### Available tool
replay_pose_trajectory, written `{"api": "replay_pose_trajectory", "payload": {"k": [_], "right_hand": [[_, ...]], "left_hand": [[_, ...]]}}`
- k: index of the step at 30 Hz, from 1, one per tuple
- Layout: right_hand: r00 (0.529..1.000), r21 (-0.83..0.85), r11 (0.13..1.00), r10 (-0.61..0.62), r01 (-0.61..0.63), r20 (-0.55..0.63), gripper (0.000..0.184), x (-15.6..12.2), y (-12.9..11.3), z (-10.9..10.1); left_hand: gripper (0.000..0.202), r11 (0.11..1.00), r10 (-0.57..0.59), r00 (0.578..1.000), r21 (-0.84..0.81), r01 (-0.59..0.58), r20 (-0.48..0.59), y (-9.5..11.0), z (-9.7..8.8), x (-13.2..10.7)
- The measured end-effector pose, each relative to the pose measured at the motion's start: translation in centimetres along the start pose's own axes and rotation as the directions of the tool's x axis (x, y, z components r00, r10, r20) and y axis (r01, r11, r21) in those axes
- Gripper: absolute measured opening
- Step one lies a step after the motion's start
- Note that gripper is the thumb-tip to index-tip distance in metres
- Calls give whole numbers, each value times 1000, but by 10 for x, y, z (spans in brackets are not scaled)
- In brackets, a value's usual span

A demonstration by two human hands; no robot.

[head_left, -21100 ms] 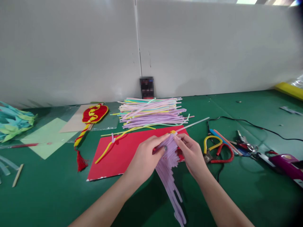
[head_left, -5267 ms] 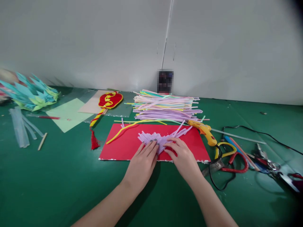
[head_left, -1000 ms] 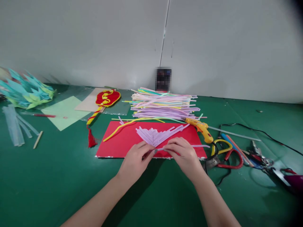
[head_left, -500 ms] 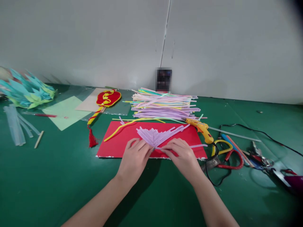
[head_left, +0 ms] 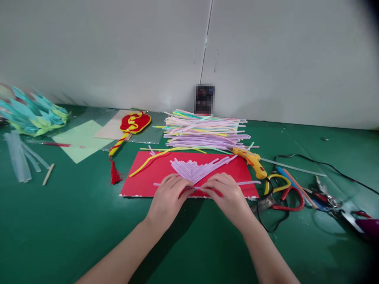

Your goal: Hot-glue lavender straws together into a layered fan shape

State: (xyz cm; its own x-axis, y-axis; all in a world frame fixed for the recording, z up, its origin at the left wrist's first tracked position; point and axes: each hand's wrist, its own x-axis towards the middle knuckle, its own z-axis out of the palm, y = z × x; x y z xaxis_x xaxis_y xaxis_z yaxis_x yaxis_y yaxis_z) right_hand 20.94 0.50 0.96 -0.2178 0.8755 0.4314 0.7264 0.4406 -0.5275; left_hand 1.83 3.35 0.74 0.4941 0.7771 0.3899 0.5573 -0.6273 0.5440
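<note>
A lavender pipe cleaner point(head_left: 249, 183) stretches sideways between my hands, with its ends showing beyond both of them. My left hand point(head_left: 169, 197) pinches it near the middle, and my right hand point(head_left: 227, 197) grips it close beside, fingertips almost meeting. Just above the fingers lies a V-shaped piece point(head_left: 192, 170) of lavender pipe cleaners laid in slanting rows, its point close to my fingertips. It rests on a red board point(head_left: 137, 185). A yellow pipe cleaner point(head_left: 145, 165) curves over the board's left side.
Behind the board is a heap of pastel pipe cleaners point(head_left: 207, 132). A yellow glue gun point(head_left: 251, 161) and scissors point(head_left: 291, 199) lie to the right, with a black cord point(head_left: 319, 161). At left are a red tasselled fan point(head_left: 134, 123), green paper point(head_left: 79, 142) and clear glue sticks point(head_left: 17, 157).
The pipe cleaner's left end now shows beyond my left hand. My left fingers have shifted slightly along it and rolled closer over it; the right hand has barely moved.
</note>
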Motion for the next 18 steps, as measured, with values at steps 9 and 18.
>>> {"api": "replay_pose_trajectory", "payload": {"k": [9,18], "right_hand": [[1000,65,998,-26,26,5,12,-1,6,-3],[998,97,995,-32,27,50,12,-1,9,-8]], "left_hand": [[8,993,80,997,-83,-82,-19,1,0,0],[3,991,66,996,-124,-58,59,3,-2,1]]}}
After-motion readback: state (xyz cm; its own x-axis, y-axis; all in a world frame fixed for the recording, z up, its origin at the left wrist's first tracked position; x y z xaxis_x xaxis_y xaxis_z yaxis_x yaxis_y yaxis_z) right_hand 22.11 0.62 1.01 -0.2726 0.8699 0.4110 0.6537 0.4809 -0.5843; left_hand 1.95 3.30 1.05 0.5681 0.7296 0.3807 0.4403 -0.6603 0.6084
